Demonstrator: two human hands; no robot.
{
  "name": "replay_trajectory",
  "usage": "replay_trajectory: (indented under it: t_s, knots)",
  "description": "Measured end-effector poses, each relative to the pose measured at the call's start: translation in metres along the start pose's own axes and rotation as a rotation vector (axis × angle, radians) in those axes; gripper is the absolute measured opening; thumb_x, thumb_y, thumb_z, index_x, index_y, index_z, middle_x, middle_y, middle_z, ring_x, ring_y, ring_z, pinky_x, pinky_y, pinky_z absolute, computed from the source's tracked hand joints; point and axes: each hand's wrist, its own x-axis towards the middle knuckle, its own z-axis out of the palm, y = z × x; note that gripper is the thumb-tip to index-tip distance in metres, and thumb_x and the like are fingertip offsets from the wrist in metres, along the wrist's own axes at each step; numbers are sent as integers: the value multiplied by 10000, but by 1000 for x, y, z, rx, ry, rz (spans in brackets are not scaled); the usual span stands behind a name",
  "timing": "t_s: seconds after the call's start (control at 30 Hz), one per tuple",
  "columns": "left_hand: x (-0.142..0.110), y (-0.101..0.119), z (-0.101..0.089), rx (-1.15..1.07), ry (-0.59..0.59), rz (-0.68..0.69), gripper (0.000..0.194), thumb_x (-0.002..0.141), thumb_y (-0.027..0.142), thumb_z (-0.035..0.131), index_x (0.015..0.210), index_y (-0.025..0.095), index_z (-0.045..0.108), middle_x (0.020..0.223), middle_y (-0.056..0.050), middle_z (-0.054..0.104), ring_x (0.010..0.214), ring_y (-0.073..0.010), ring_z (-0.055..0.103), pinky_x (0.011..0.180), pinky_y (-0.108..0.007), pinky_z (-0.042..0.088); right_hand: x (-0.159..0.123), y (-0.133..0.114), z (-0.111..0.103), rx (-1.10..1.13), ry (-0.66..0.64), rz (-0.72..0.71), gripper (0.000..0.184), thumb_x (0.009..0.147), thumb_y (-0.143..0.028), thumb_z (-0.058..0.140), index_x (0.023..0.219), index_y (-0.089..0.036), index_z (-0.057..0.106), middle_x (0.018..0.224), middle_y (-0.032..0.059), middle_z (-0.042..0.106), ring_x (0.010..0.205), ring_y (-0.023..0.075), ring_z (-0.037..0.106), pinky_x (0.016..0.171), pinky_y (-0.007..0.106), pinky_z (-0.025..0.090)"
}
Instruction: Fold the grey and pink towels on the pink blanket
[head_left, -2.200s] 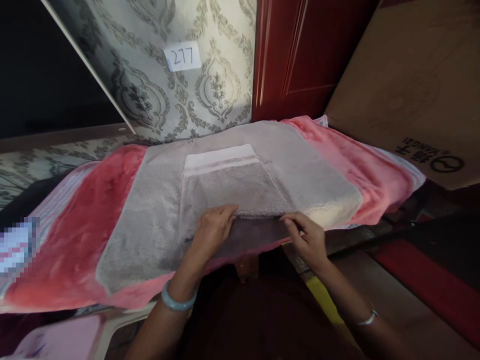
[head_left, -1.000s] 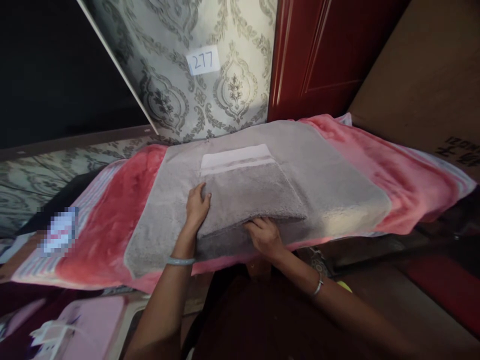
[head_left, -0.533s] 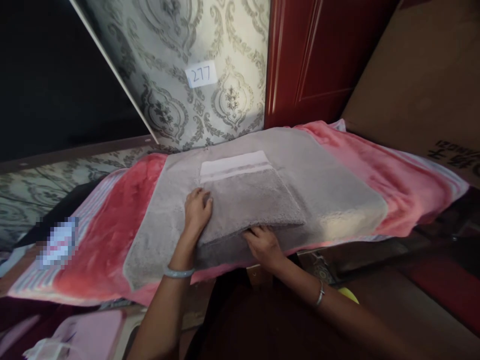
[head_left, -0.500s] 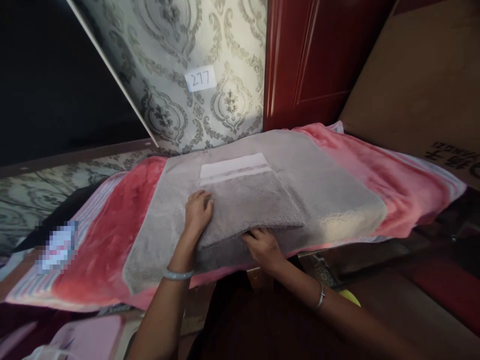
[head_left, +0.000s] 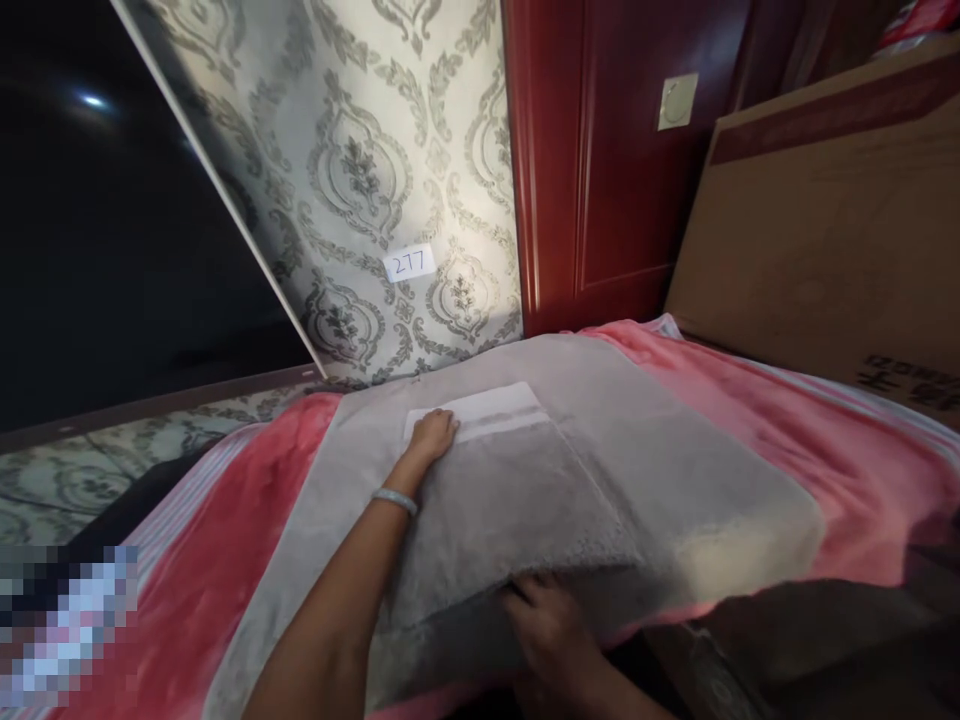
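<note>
A folded grey towel (head_left: 510, 490) with a white band (head_left: 499, 400) along its far end lies on a larger grey cloth. My left hand (head_left: 435, 432) rests palm down on the towel's far left corner, over the white band, its fingers laid on the fabric. At the near edge of the towel, my right hand (head_left: 549, 615) has its thumb and fingers closed on the hem. That edge lifts slightly off the cloth there. The right fingertips are partly tucked under the towel and a little blurred.
Under the towel spreads the grey cloth (head_left: 667, 460), bordered by pink-red plush (head_left: 255, 480) at both sides. Behind are a patterned wall with a "277" label (head_left: 409, 262), a red door panel (head_left: 622, 180) and a large cardboard box (head_left: 817, 240). A dark screen (head_left: 127, 220) stands at left.
My left hand has moved away from me along the towel, from its left side to the white band. My right hand stays at the near edge. The camera view has tilted upward.
</note>
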Motion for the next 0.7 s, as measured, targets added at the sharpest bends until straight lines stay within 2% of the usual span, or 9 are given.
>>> replay_trajectory:
  t_s: [0.13, 0.2, 0.33, 0.43, 0.53, 0.63, 0.7]
  knots:
    - [29, -2, 7, 4, -18, -23, 420, 978, 316, 422, 1317, 131, 587, 1408, -198, 578, 1313, -277, 539, 1082, -403, 404, -3, 2, 6, 34, 52, 2, 394, 862, -40, 418, 988, -267, 714, 817, 34, 698, 760, 198, 612, 679, 308, 463]
    - [44, -3, 8, -4, -36, -33, 422, 972, 348, 442, 1303, 142, 604, 1390, -191, 597, 1298, -277, 552, 1062, -393, 414, -6, 5, 12, 33, 50, -6, 377, 863, -66, 422, 996, -271, 710, 815, 37, 703, 744, 204, 620, 656, 311, 466]
    - [73, -10, 3, -39, -74, -48, 379, 927, 421, 521, 1114, 153, 713, 1221, -174, 701, 1150, -287, 644, 950, -365, 471, -16, 13, 23, -32, 38, -46, 234, 905, -168, 496, 920, -287, 697, 750, 21, 695, 661, 194, 610, 600, 285, 453]
    - [88, -14, -2, -85, -107, -29, 315, 878, 420, 596, 971, 161, 750, 1040, -123, 760, 967, -248, 695, 831, -310, 496, -21, 16, 32, -61, 78, -48, 261, 940, -202, 468, 863, -306, 694, 712, 9, 689, 615, 179, 581, 575, 271, 439]
    - [95, -13, -1, -118, -115, 3, 250, 865, 373, 609, 869, 169, 753, 903, -76, 768, 860, -207, 694, 769, -274, 499, -24, 15, 41, -51, 162, -12, 309, 950, -215, 429, 828, -315, 694, 659, 16, 666, 597, 189, 556, 569, 284, 433]
    - [93, -8, 7, -134, -56, 17, 219, 891, 296, 564, 940, 172, 738, 981, -64, 765, 926, -188, 683, 817, -260, 496, -22, 13, 43, -38, 209, 38, 371, 970, -205, 373, 780, -293, 678, 629, 25, 640, 589, 187, 549, 548, 286, 407]
    - [89, -4, 14, -132, -10, 2, 227, 908, 271, 537, 999, 169, 718, 1054, -81, 752, 978, -193, 672, 851, -272, 491, -17, 11, 35, -8, 163, 42, 377, 965, -182, 362, 798, -280, 685, 652, 25, 647, 600, 178, 559, 548, 276, 409]
